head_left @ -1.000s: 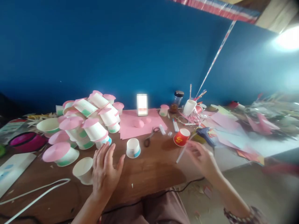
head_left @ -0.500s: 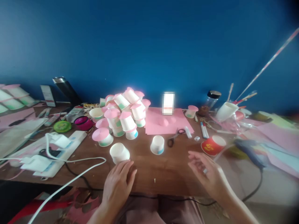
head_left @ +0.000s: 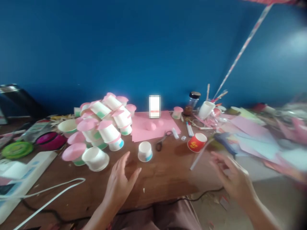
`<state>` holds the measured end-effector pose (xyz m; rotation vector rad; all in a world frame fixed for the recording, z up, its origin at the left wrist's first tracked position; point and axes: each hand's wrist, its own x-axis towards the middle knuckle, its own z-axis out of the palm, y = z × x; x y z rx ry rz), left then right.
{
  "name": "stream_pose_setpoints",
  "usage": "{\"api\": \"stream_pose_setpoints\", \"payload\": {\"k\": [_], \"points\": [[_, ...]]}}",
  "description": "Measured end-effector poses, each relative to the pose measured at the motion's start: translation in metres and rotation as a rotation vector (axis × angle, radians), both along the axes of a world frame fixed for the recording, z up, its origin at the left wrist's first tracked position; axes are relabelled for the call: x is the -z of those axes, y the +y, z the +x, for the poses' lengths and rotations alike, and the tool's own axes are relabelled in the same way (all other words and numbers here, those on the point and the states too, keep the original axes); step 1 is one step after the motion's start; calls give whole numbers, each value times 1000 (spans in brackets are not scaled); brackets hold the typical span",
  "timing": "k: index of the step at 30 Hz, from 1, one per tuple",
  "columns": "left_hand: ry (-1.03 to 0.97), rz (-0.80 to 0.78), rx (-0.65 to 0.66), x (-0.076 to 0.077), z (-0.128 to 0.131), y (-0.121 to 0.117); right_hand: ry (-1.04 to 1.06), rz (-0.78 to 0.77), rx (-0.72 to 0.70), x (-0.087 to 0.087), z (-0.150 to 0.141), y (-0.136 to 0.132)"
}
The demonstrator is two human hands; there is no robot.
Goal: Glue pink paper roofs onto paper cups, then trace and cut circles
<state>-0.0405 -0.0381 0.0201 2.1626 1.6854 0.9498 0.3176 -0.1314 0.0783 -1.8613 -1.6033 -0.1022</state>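
My left hand is open above the table's front edge, thumb and fingers apart, holding nothing. Just ahead of it stands a white paper cup with a blue mark. Another white cup sits to its left, before a pile of white cups with pink paper discs. My right hand hovers on the right, fingers loosely curved and apart, with nothing visible in them. Beyond its fingertips lies a blurred blue glue gun. A translucent glue stick points from the gun toward the table's front, beside a red paper cup.
Pink paper sheets lie at the back centre, with scissors and markers nearby. A white cup of brushes and a black-lidded jar stand behind. A power strip with white cables occupies the left.
My view has turned right. My left hand has come away from the left white cup, its thumb spreading. My right hand has shifted right, toward the glue gun, uncovering the glue stick.
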Motion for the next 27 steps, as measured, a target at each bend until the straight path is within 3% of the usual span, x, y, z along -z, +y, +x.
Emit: {"api": "stream_pose_setpoints", "payload": {"k": [4,10,16,22,27], "points": [[-94,150,34,-7,29,21,-84,10,281,7,54,-16],[-167,294,54,-5,62,39,-210,-53,540,18,109,-14],[-201,270,31,8,65,38,-314,-229,553,22,113,22],[-196,135,38,15,64,37,-183,-500,616,31,115,51],[-196,100,69,21,63,41,-129,-489,625,32,115,48]]}}
